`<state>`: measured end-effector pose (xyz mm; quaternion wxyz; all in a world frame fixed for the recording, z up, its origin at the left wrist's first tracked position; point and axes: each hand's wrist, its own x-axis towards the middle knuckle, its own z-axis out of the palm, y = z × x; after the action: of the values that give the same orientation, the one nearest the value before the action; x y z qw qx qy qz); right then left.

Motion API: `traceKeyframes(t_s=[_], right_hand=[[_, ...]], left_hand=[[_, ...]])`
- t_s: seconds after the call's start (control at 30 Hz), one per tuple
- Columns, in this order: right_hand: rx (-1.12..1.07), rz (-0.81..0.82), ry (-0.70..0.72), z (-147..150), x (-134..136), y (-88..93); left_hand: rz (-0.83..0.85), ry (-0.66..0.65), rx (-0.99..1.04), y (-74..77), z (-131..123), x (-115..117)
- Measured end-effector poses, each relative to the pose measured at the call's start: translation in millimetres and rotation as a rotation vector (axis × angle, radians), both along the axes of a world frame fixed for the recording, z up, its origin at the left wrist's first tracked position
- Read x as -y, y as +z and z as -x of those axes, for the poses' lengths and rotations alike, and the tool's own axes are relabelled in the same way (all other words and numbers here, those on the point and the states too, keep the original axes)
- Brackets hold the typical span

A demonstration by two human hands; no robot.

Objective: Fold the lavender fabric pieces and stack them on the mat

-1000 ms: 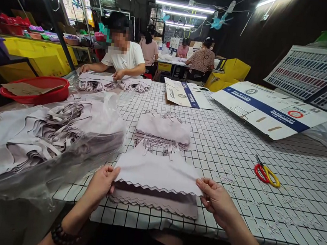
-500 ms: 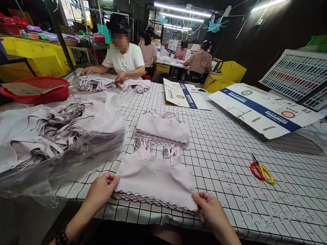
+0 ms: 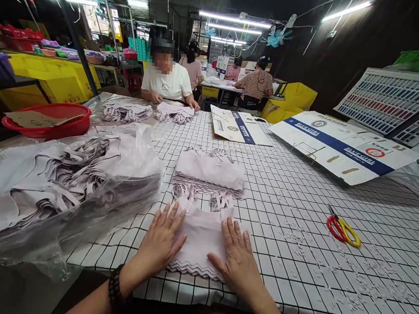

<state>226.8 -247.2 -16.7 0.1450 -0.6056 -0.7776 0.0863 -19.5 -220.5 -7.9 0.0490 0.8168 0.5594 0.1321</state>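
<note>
In front of me lies a stack of pale pink camisole tops (image 3: 203, 238), straps pointing away and scalloped hems toward me. My left hand (image 3: 163, 236) rests flat on the stack's left side with fingers stretched. On the right side of the same stack, my right hand (image 3: 235, 253) lies palm down, fingers spread and thumb apart. The side edges of the top garment are hidden beneath my hands. Just beyond it sits a second pile of folded tops (image 3: 211, 171) with matching wavy hems.
On the left, a clear plastic bag (image 3: 117, 195) holds many more garments beside a red basket (image 3: 50, 121). Scissors (image 3: 343, 231) and small scraps lie right on the checked tablecloth (image 3: 284, 263). Flattened cartons (image 3: 347, 145) are behind. A co-worker (image 3: 168, 81) sits across, near other piles.
Both hands have let go of the top garment's lower corners, moved inward and away from me, and now lie flat on it. The co-worker's hands have shifted right.
</note>
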Motion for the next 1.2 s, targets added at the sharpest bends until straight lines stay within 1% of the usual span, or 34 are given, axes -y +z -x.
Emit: traceKeyframes(t_s=[0.07, 0.13, 0.2, 0.27, 0.3, 0.33, 0.4, 0.43, 0.47, 0.5, 0.57, 0.6, 0.67, 0.77, 0.87, 0.93, 1.03, 1.13, 1.2], right_hand=[[0.006, 0.091, 0.022, -3.9, -2.4, -9.0], [-0.04, 0.162, 0.032, -10.6, -3.4, -7.3], [-0.155, 0.213, -0.003, -18.2, -7.7, 5.7], [-0.317, 0.209, -0.12, -26.2, -20.9, 25.9], [-0.393, 0.178, -0.197, -30.4, -31.8, 36.4], [-0.456, 0.135, -0.274, -34.7, -45.5, 45.8], [-0.526, 0.054, -0.382, -43.0, -79.1, 58.4], [-0.54, 0.03, -0.419, -46.7, -97.4, 60.8], [-0.544, 0.016, -0.451, -49.7, -115.6, 60.7], [-0.538, 0.01, -0.482, -52.0, -132.8, 58.6], [-0.506, 0.012, -0.532, -53.8, -161.8, 51.0], [-0.487, 0.022, -0.552, -53.5, -173.0, 47.0], [-0.455, 0.059, -0.595, -50.9, -188.7, 41.2], [-0.432, 0.122, -0.694, -45.0, -199.6, 40.3], [-0.425, 0.162, -0.797, -39.6, -204.1, 44.9], [-0.427, 0.178, -0.837, -37.1, -206.6, 47.2], [-0.457, 0.2, -0.857, -35.4, -210.4, 47.1], [-0.5, 0.22, -0.864, -36.0, -213.1, 43.2], [-0.528, 0.194, -0.84, -36.7, -213.9, 39.6]], left_hand=[[0.079, 0.022, -0.029, -10.6, 0.2, -3.4], [0.135, 0.041, -0.029, -16.9, 2.2, -3.1], [0.174, 0.051, 0.0, -14.7, 3.3, -3.9], [0.174, 0.068, 0.059, -3.8, 1.8, -12.7], [0.152, 0.079, 0.101, 4.0, -0.2, -21.9], [0.124, 0.088, 0.148, 12.5, -3.1, -34.7], [0.075, 0.114, 0.251, 28.5, -10.9, -69.7], [0.079, 0.13, 0.302, 34.8, -15.4, -90.4], [0.085, 0.182, 0.345, 39.4, -19.9, -111.9], [0.077, 0.262, 0.368, 42.3, -24.1, -132.8], [0.081, 0.439, 0.37, 43.3, -30.4, -169.3], [0.093, 0.521, 0.367, 42.1, -32.4, -183.5], [0.128, 0.63, 0.372, 38.2, -34.1, -203.1], [0.132, 0.697, 0.387, 32.2, -32.8, -214.9], [0.095, 0.732, 0.405, 28.3, -29.6, -217.0], [0.067, 0.724, 0.41, 26.2, -27.7, -217.3], [-0.004, 0.687, 0.362, 23.9, -25.7, -217.5], [-0.085, 0.652, 0.269, 23.0, -24.7, -217.2], [-0.117, 0.619, 0.2, 23.2, -24.3, -216.4]])
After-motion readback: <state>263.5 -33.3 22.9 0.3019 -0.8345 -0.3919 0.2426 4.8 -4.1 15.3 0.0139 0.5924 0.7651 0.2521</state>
